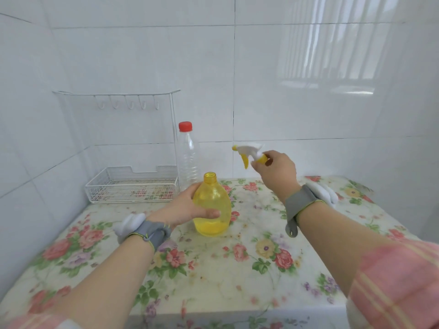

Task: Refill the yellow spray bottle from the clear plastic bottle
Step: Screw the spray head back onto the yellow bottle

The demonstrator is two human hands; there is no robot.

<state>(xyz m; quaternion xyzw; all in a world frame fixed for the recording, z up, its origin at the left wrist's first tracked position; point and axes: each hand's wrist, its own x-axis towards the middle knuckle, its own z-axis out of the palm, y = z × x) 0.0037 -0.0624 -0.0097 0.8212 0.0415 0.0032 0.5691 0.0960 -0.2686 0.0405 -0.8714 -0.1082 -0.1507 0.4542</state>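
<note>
Two bottles in play. The translucent yellow plastic spray bottle (212,205) stands upright near the middle of the floral-print tablecloth (249,262), neck open with no head on it, a little liquid in the bottom. The left hand (184,206) wraps its side, thumb across the front, fingers curled behind. The right hand (276,173) is raised above the table to the right of the bottle, fingertips pinching the yellow collar of the white-and-yellow trigger spray head (249,154), nozzle pointing left. The clear ribbed plastic bottle with a red cap (187,157) stands upright behind the yellow one, cap on, against the white tiled wall (308,67). Just to its left sits a white wire rack (131,186) with a basket and a row of hooks. Grey wrist straps (301,205) with white pieces on both wrists; pink plaid sleeves (392,288).
</note>
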